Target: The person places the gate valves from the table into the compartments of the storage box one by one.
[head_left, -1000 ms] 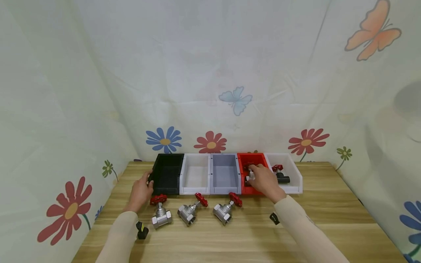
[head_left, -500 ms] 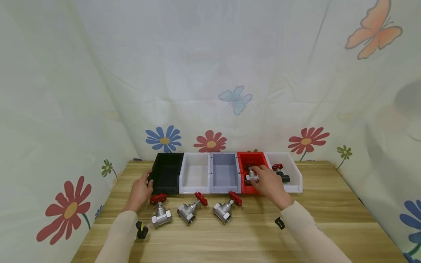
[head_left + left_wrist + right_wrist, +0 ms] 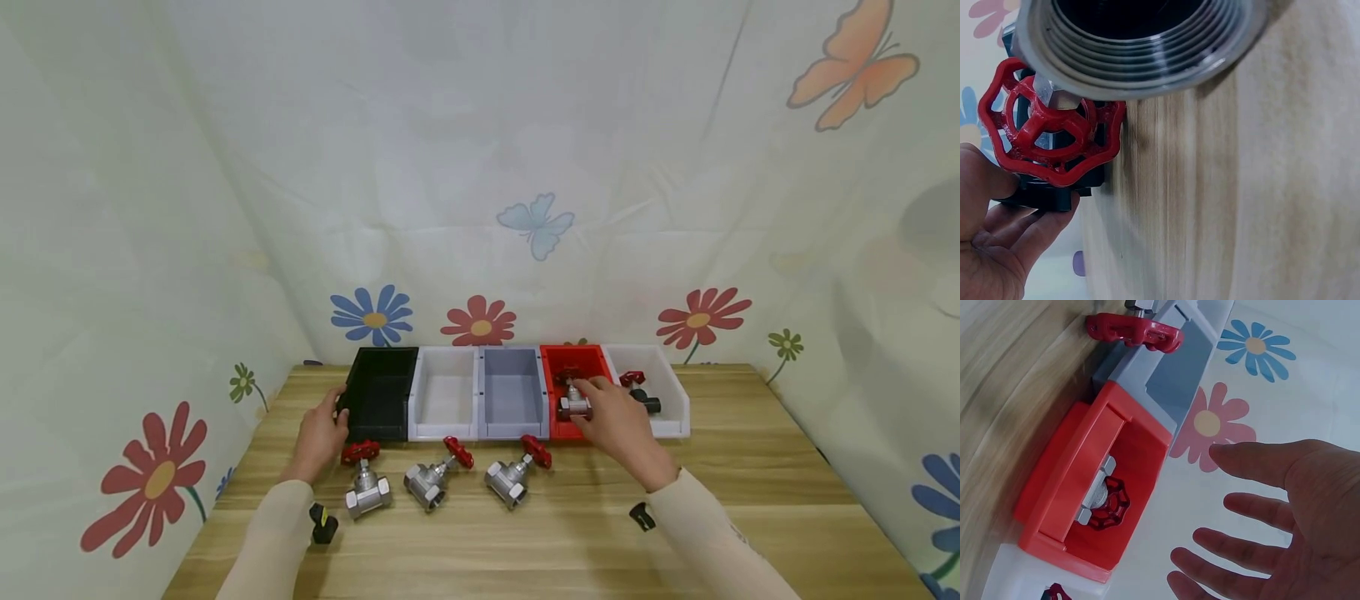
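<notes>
My left hand (image 3: 318, 437) grips the side wall of the black bin (image 3: 382, 400); in the left wrist view the thumb and fingers (image 3: 1044, 234) pinch its edge. My right hand (image 3: 618, 421) is beside the red bin (image 3: 555, 425), its spread fingers (image 3: 1241, 550) holding nothing in the right wrist view. Inside that bin lies a metal gate valve (image 3: 574, 407) with a red handwheel (image 3: 1112, 506). In front of the bins are three more valves: a left one (image 3: 367, 492), a middle one (image 3: 429, 485) and a right one (image 3: 510, 482), all with red handwheels.
Between the black and red bins stand a white bin (image 3: 446, 392) and a grey bin (image 3: 513, 392). The far-right white bin (image 3: 670, 427) holds a valve with a red handwheel (image 3: 632, 378) and a black body (image 3: 647, 402). A flowered curtain (image 3: 420, 167) hangs behind the wooden table (image 3: 480, 550).
My right hand has let go of the valve in the red bin and drawn back slightly to the right. The left hand keeps its hold on the black bin.
</notes>
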